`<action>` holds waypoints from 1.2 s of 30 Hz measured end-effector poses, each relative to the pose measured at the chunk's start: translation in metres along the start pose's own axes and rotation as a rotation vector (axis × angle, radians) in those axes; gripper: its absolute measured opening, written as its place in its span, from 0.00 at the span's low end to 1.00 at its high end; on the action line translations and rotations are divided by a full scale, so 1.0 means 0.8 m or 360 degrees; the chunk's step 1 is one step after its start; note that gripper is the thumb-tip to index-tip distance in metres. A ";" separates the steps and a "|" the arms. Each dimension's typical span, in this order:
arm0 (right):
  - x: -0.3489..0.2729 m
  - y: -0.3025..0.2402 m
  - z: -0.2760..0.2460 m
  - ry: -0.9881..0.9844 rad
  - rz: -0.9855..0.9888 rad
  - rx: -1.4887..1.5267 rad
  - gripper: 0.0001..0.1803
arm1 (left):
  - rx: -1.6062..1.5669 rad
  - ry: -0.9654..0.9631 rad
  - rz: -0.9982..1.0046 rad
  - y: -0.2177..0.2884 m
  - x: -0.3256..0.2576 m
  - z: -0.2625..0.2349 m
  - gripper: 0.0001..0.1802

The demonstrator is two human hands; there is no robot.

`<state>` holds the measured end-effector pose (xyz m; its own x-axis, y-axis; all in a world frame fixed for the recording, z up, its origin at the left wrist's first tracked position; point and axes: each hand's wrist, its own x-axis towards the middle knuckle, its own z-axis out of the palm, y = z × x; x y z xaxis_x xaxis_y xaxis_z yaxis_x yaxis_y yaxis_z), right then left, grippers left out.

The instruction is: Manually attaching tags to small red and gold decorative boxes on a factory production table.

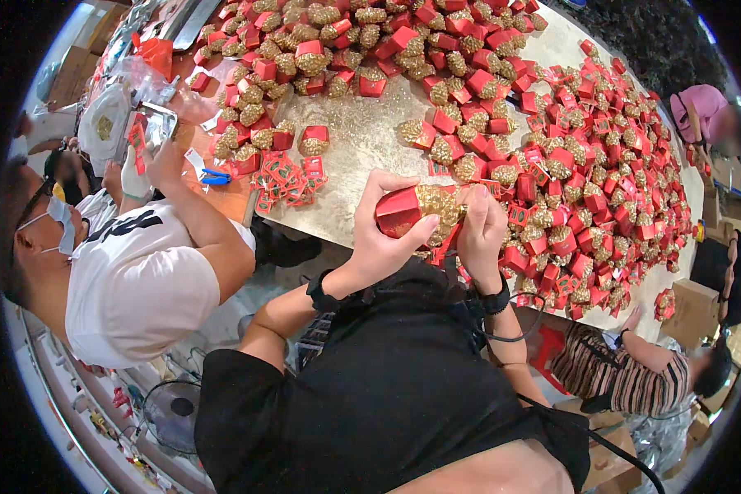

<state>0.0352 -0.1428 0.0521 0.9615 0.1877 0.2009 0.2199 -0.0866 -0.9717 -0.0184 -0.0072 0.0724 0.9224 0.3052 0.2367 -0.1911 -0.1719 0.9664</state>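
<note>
My left hand (379, 235) is wrapped round a small ornament with a red faceted pot and a glittery gold cluster (438, 206), held on its side above the near table edge. The thumb presses along the pot's lower side. At the ornament's gold end, my right hand (481, 230) is closed in a pinch; what lies between its fingertips is too small to make out. Part of a red piece shows below the gold cluster, between my hands. A heap of red printed tags (288, 179) lies on the table to the left of my hands.
Many similar red-and-gold ornaments (584, 189) cover the table (362, 123) at the back and right. Blue-handled pliers (215, 176) lie at left, near a co-worker in a white shirt (140, 280) handling red tags. Another person in stripes (626, 370) is at right, near a cardboard box (690, 313).
</note>
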 end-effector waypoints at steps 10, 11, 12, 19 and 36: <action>0.003 -0.005 -0.013 -0.0240 -0.0008 -0.0110 0.21 | 0.0029 -0.0061 0.0137 -0.009 0.005 0.001 0.23; 0.001 -0.005 -0.015 -0.0247 0.0028 -0.0185 0.21 | 0.0050 -0.0094 0.0199 -0.012 0.006 0.001 0.24; 0.000 -0.003 -0.017 -0.0255 0.0061 -0.0259 0.21 | 0.0073 -0.0125 0.0263 -0.016 0.007 0.002 0.24; -0.001 0.010 -0.033 -0.0540 0.0083 -0.0377 0.18 | 0.0127 -0.0327 0.0296 -0.037 0.006 0.005 0.27; 0.026 0.077 -0.067 -0.0501 0.0391 -0.1957 0.16 | 0.0918 0.0222 -0.1540 -0.408 0.129 0.091 0.60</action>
<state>0.0779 -0.1963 0.0034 0.9551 0.2450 -0.1666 0.2121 -0.9580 -0.1932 0.1636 0.0125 -0.2260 0.5461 0.6400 -0.5406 0.7982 -0.2016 0.5676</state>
